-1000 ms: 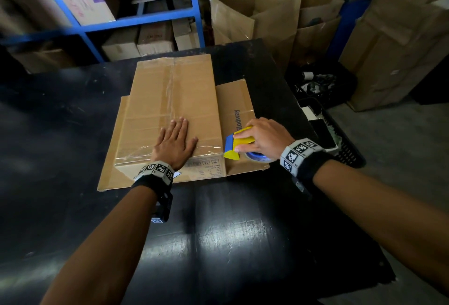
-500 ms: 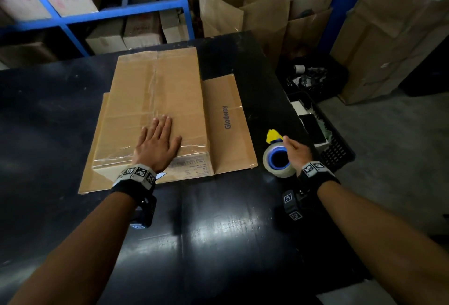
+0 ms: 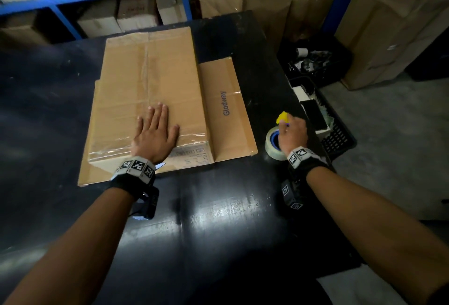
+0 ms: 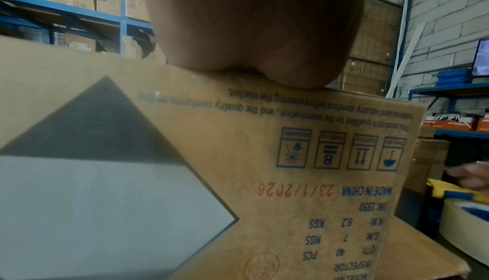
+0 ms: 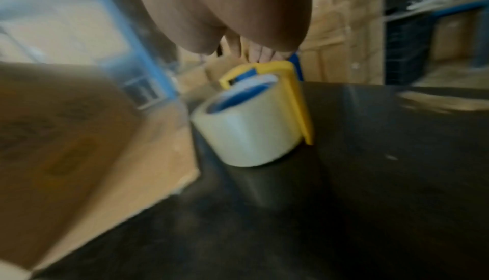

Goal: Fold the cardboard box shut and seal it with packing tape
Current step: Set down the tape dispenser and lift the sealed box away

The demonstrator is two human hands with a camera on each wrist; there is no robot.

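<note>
Box (image 3: 150,86) lies on the black table (image 3: 218,219), top flaps closed, clear tape along the centre seam and across the near edge. A flat cardboard sheet (image 3: 226,110) printed "Glodway" lies under it, sticking out to the right. Left hand (image 3: 155,134) lies flat on the box top near its front edge, fingers straight and spread. Tape roll (image 3: 272,144) in its yellow dispenser (image 3: 283,118) stands on the table just right of the sheet. Right hand (image 3: 291,132) is on the dispenser, fingers curled at its top. Black crate (image 3: 340,134) beside the table.
</note>
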